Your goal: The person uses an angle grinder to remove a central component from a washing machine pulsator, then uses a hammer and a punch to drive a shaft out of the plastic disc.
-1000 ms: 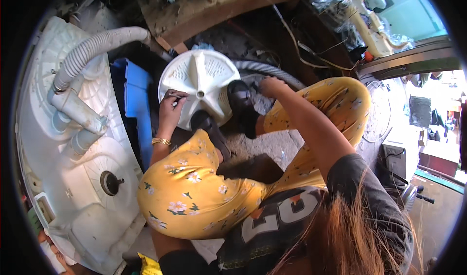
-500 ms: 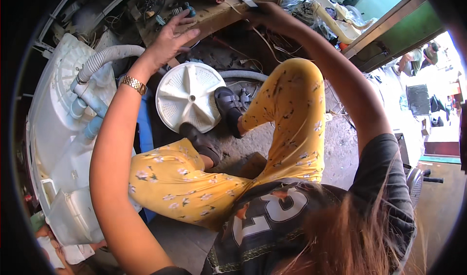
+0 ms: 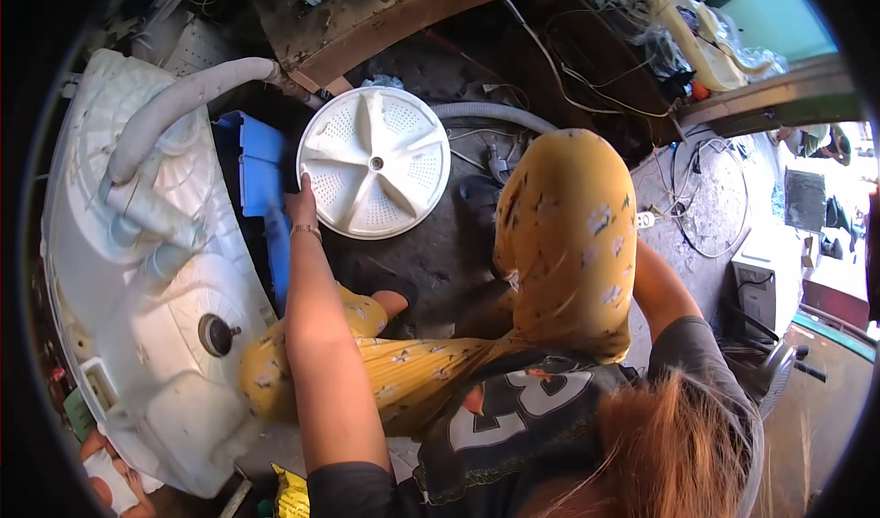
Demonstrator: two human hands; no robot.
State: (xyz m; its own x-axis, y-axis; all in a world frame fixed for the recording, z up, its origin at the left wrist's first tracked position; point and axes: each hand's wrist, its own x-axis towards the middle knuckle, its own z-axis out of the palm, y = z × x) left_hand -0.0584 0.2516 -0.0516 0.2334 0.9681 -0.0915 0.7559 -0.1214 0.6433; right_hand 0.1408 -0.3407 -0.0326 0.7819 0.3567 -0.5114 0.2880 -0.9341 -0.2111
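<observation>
A white washing machine pulsator, a round disc with raised fins and small holes, is in front of me between my feet and the wooden bench. At its left rim is my left hand, with the thumb over the edge and the other fingers mostly hidden. My right forearm runs down behind my raised right knee, which hides the right hand. Left of the pulsator stands a blue plastic container. A grey corrugated hose lies behind the disc.
A large white washing machine tub with a thick hose fills the left side. The wooden bench crosses the far side. Loose cables lie on the floor at right. Another person shows at lower left.
My left hand has come down from near the bench to the pulsator's rim. My right hand has left the bench top and dropped behind my knee. The view has shifted.
</observation>
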